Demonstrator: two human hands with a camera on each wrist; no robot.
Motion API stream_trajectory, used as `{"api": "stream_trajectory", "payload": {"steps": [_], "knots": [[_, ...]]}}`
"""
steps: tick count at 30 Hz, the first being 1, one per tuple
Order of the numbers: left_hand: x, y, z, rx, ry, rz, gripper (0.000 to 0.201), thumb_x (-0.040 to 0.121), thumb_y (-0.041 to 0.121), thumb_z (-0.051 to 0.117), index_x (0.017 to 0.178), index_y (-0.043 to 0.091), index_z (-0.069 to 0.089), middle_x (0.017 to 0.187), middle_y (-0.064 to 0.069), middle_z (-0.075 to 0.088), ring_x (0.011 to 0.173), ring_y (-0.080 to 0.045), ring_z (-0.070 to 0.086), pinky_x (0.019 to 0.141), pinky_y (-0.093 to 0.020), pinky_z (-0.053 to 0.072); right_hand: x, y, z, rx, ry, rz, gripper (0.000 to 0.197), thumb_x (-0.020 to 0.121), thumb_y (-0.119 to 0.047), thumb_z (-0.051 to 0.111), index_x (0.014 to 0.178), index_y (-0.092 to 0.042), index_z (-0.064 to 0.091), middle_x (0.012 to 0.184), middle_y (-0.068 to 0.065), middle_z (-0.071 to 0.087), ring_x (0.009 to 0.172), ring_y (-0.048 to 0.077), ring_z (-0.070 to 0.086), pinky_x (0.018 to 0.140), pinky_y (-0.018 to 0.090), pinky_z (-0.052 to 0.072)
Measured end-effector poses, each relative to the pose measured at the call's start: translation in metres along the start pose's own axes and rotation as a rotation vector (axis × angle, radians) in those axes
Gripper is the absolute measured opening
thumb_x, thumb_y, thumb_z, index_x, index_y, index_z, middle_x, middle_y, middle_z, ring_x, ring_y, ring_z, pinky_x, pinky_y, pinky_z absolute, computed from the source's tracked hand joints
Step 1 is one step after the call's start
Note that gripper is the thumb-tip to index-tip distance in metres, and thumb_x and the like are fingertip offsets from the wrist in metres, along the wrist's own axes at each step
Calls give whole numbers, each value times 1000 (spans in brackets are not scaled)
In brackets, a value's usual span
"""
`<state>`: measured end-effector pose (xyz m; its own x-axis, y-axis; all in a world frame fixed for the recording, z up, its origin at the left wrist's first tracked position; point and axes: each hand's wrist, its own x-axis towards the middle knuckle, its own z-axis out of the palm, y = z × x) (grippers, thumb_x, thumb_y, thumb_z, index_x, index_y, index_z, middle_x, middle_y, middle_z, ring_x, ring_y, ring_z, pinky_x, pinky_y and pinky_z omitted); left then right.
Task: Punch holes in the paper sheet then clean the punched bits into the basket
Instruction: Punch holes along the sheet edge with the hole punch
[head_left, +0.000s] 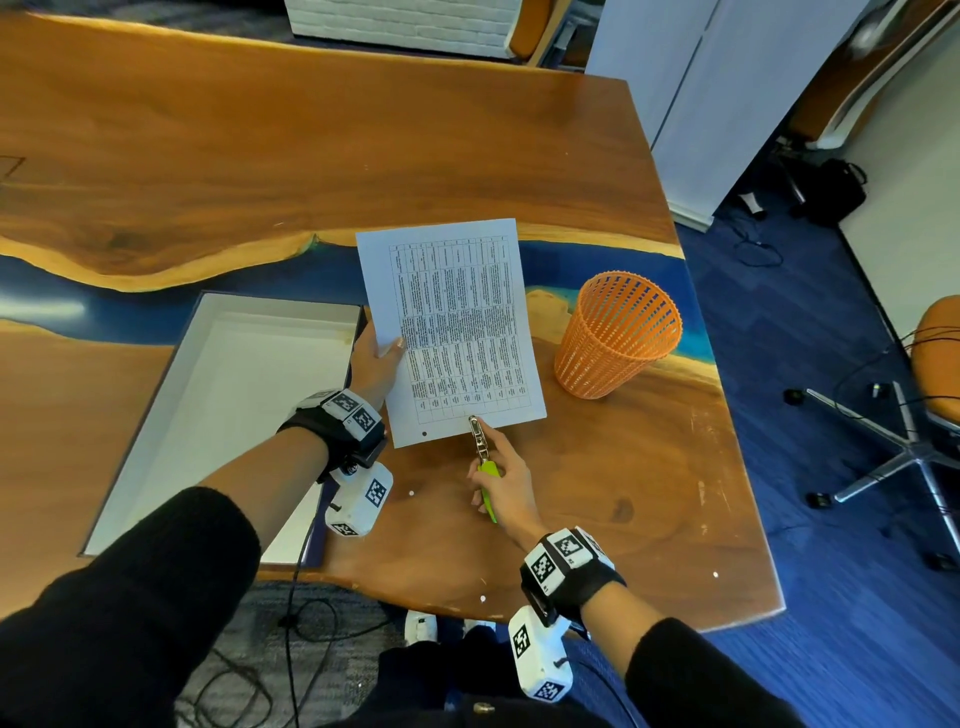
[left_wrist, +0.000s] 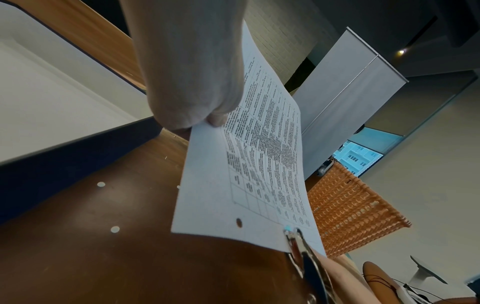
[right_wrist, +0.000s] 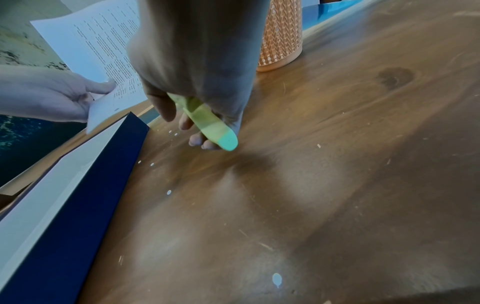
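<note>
A printed paper sheet (head_left: 452, 327) is lifted off the wooden table, pinched at its left edge by my left hand (head_left: 375, 358). One punched hole (head_left: 424, 433) shows near its bottom edge. My right hand (head_left: 501, 480) grips a hole punch (head_left: 480, 449) with green handles; its metal head clamps the sheet's bottom edge right of that hole. In the left wrist view the metal head (left_wrist: 294, 238) straddles the sheet (left_wrist: 233, 185). The right wrist view shows the green handle (right_wrist: 207, 121) inside my curled fingers. White punched bits (head_left: 411, 493) lie on the table. An orange mesh basket (head_left: 618, 332) stands upright to the right.
A shallow white box lid with dark blue sides (head_left: 218, 405) lies on the table (head_left: 649, 493) left of the sheet. More bits (head_left: 482, 598) lie near the table's front edge. Office chairs and cables are on the blue carpet to the right.
</note>
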<state>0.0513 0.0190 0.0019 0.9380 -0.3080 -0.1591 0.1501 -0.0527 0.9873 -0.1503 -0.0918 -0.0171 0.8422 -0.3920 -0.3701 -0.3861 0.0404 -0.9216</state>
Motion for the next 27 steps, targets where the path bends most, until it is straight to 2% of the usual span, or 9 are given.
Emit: {"api": "stream_trajectory", "payload": {"steps": [6,13,17,23,25,27], "knots": [[2,2,-1,-5,26,-21,46,97,7,52,141,7,39,135,-18,54,118,-33,58,96,-52,49,1,-2,-1,19,20,5,69,80,9,48,116,-49,47,80,10,55,45,22,48,45,27,43],[8,1,-7,49,38,-1,47,96,14,55,140,8,43,134,-15,57,118,-32,58,97,-57,47,4,-1,-11,23,58,34,65,76,10,48,107,-47,48,79,10,57,43,23,48,47,30,42],[8,1,-9,74,40,20,48,95,13,57,140,9,42,134,-15,56,119,-33,57,97,-57,47,5,-1,-16,39,100,65,61,78,9,49,105,-46,46,76,7,57,42,22,46,43,27,39],[6,2,-11,73,7,34,46,94,12,57,138,9,44,132,-15,58,117,-32,59,96,-57,48,11,3,-27,9,141,157,40,79,7,52,106,-19,38,82,8,57,37,19,46,39,23,36],[6,2,-11,65,2,29,46,94,12,57,138,8,44,132,-15,59,116,-32,60,95,-56,49,12,3,-30,-6,140,187,27,77,7,52,97,-11,49,69,11,53,36,18,44,41,24,35],[5,4,-10,55,3,28,46,94,10,57,139,7,44,132,-15,58,117,-32,60,95,-55,49,12,3,-32,-18,129,192,21,75,8,48,80,-11,54,58,9,48,36,18,43,42,24,34]]}}
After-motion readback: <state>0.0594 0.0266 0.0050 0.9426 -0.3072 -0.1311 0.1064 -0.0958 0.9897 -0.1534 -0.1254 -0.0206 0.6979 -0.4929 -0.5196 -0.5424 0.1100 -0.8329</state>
